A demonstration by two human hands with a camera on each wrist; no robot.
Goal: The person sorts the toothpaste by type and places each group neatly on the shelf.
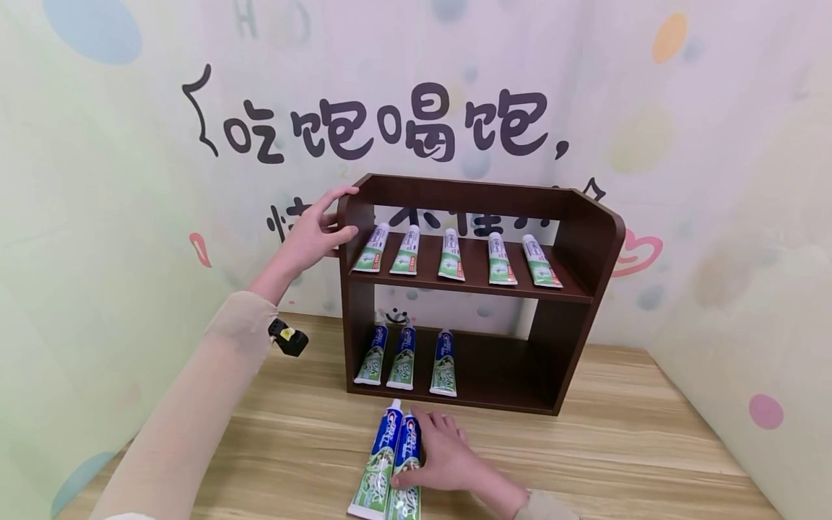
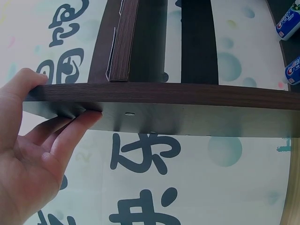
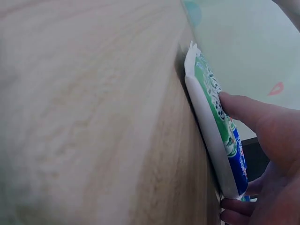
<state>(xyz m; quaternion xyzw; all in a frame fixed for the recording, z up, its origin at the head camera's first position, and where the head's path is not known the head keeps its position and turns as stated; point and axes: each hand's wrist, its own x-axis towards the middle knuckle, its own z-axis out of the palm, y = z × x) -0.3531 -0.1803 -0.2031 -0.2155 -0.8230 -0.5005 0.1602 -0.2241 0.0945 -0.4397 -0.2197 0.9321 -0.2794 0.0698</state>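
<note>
My left hand [image 1: 312, 235] grips the upper left side panel of a dark brown two-tier shelf [image 1: 577, 325]. In the left wrist view, the thumb and fingers of the hand [image 2: 33, 159] lie on opposite faces of the panel [image 2: 164, 94]. Low in the head view, my right hand [image 1: 448, 455] holds the right one of two blue-and-green toothpaste tubes [image 1: 409, 442] lying on the table. The other toothpaste tube [image 1: 377, 466] lies close beside it on the left. The right wrist view shows the thumb on the tube's [image 3: 209, 103] printed face and fingers near its cap end, partly hidden.
Several small white-and-green tubes [image 1: 451, 254] lean in a row on the upper tier. Three blue-and-green toothpaste tubes [image 1: 444, 363] stand tilted on the lower tier, towards its left. Wood-grain table [image 1: 292, 426] surrounds the shelf, with a printed wall [image 1: 416, 43] behind it.
</note>
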